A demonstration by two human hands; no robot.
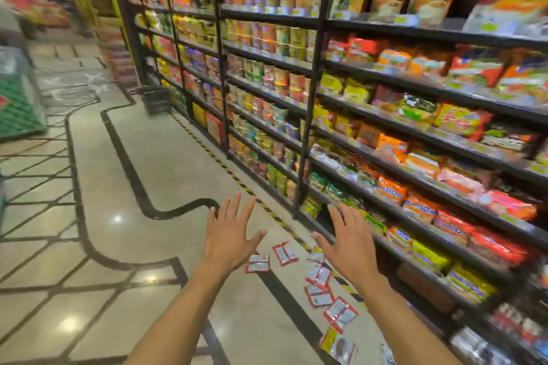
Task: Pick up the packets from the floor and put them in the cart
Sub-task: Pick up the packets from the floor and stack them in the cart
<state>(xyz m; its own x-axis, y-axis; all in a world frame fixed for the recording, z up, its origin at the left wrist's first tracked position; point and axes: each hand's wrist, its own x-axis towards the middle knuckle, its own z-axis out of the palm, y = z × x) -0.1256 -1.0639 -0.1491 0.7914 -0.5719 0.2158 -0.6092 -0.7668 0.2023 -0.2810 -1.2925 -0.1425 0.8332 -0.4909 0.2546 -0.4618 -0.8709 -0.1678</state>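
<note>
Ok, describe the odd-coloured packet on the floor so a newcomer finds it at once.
Find the stocked shelving on the right, then the trail of small packets on the floor along its foot. Toward the near end lies the yellow-edged packet; its neighbours are edged red.

Setting: grocery shop aisle, packaged-food section.
Tall black racks [314,74] are running along the right side. Rows of cup noodles [284,80] and bagged noodle packs [391,190] are facing outward, yellow price tags [404,20] are sitting on shelf edges, and the polished tiled floor [166,157] is carrying yellow-black tape [234,178] along the rack base.
</note>
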